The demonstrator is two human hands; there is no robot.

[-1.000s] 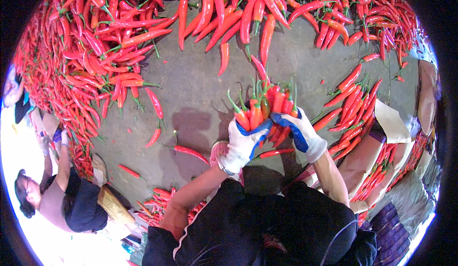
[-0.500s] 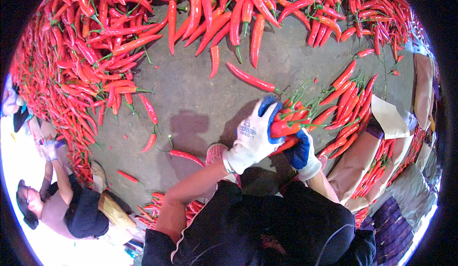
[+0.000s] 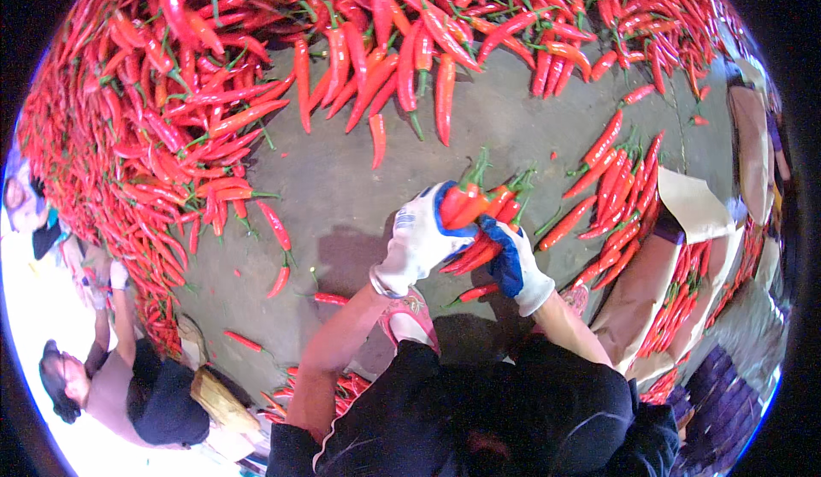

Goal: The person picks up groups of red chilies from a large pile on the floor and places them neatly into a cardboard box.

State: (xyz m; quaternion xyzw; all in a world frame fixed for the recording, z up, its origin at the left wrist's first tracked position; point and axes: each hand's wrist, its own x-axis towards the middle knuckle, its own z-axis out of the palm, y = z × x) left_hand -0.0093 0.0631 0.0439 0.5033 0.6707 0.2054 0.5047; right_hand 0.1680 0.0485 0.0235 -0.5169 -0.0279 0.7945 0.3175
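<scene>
My left hand (image 3: 417, 242), in a white glove with a blue coated palm, is closed round several red chili peppers (image 3: 463, 207); their green stems point up and away from me. My right hand (image 3: 518, 267), gloved alike, is closed on more chili peppers (image 3: 505, 212) right beside them. The two bunches touch, and the lower tips show between my hands. Just below, a single chili pepper (image 3: 475, 293) lies near my right fingers. To the right, a loose group of chili peppers (image 3: 611, 188) rests on the floor, stems mostly away from me.
A large heap of chili peppers (image 3: 171, 92) curves along the left and far side of the grey floor (image 3: 342, 191). Open brown paper bags (image 3: 637, 293) filled with chilies stand at the right, near a purple woven sack (image 3: 711, 400). At the left, another person (image 3: 120, 387) sits by the heap.
Both hands have drawn nearer to me and slightly left with the chilies, whose stems now point more upward. The single chili that lay beyond my left hand no longer shows on the floor.
</scene>
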